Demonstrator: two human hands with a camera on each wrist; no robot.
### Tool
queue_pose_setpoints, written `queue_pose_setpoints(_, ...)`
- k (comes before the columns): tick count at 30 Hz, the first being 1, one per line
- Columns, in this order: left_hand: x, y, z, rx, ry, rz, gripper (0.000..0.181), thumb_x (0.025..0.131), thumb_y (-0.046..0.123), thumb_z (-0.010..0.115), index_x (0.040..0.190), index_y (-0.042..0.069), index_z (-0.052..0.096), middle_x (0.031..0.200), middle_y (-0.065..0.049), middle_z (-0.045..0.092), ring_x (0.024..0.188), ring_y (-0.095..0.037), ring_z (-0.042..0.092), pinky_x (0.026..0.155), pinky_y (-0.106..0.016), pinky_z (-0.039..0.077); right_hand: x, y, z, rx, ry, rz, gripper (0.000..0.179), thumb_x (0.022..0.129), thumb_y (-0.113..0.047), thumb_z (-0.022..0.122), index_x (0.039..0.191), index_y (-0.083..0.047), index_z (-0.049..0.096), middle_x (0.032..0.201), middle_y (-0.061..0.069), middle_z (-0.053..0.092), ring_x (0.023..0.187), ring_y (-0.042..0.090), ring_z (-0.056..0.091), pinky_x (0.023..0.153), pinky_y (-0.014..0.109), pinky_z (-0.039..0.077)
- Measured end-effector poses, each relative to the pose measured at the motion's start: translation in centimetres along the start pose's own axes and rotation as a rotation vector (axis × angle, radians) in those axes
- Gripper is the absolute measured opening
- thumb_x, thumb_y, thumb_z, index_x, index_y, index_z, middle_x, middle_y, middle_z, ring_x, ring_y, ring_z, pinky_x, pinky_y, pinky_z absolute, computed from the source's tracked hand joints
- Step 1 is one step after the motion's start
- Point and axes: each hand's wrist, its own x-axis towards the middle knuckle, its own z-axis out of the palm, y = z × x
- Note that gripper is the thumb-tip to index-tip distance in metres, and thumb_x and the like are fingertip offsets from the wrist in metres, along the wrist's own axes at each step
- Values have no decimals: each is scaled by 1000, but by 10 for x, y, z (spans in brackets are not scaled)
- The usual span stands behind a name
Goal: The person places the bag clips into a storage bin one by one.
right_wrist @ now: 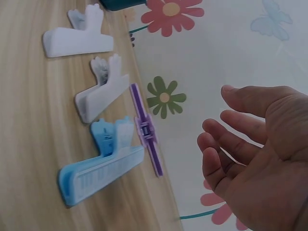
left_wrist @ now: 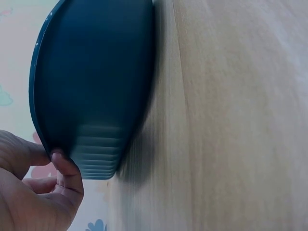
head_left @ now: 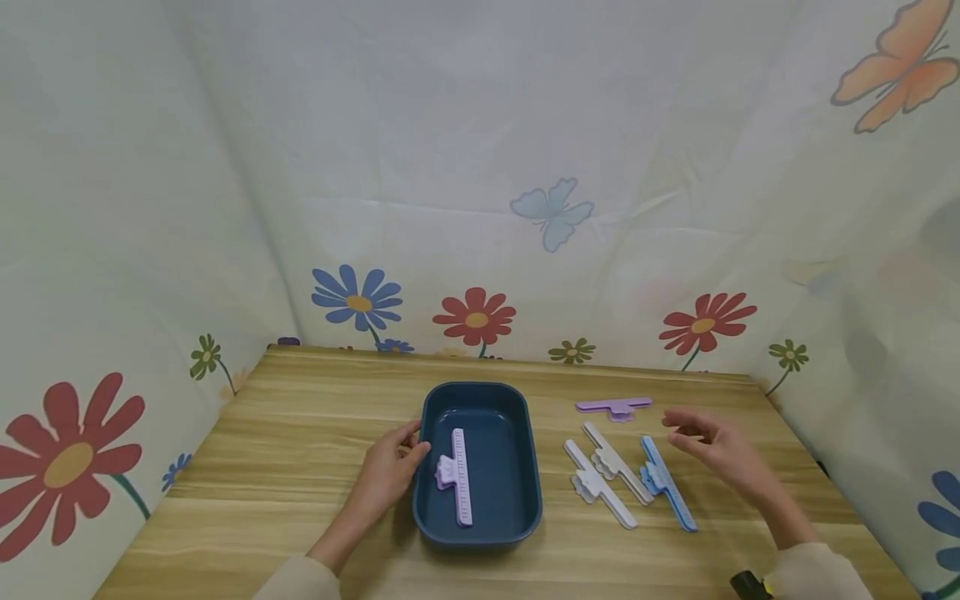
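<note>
A dark blue rectangular tray (head_left: 510, 467) stands on the table, and my left hand (head_left: 388, 467) pinches its left rim between thumb and fingers. Inside it lies a light purple bag clip (head_left: 462, 479) with ruler-like marks. My right hand (head_left: 712, 446) hovers at the right with loosely bent fingers and nothing in them. Nearest to it is a blue bag clip (head_left: 672, 492). Two white bag clips, one outer (head_left: 603, 487) and one inner (head_left: 622, 467), lie slantwise between the tray and the blue one. Farther back rests a purple bag clip (head_left: 615, 407).
The wood-patterned table (head_left: 315, 392) ends at a pale cloth backdrop (head_left: 420, 125) printed with flowers and butterflies, which also hangs along both sides. A small black object (head_left: 750, 585) shows by the right sleeve (head_left: 817, 575) at the front edge.
</note>
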Motion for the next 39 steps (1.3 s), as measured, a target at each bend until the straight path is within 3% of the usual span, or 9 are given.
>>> queue_pose_setpoints(8,0,-2,0,5,3,2,39,97,3,69,132,-12,62,94,-8,61,72,-17,60,59,-24,46,-1,12,12,24,-49,5,39,101,-9,66,137,7,59,129,25,65,106,24,63,83,26,53)
queue_pose_setpoints(19,0,-2,1,2,1,0,39,97,3,69,132,-12,62,94,-8,60,72,-16,59,59,-24,46,-5,18,21,31,-98,79,43,97,-14,72,135,5,63,128,19,67,105,23,62,84,27,52)
queue_pose_setpoints(33,0,-4,2,-2,-7,-2,39,97,2,68,132,-12,61,94,-9,61,73,-18,60,62,-24,47,-10,23,29,53,-151,34,42,95,-11,74,132,5,65,129,23,63,105,29,58,81,28,52)
queue_pose_setpoints(39,1,-4,2,8,-10,-6,39,97,3,68,132,-12,61,94,-9,61,74,-19,61,62,-25,48,-10,25,32,21,-163,-24,40,92,-10,76,128,6,67,129,24,62,103,28,58,81,29,51)
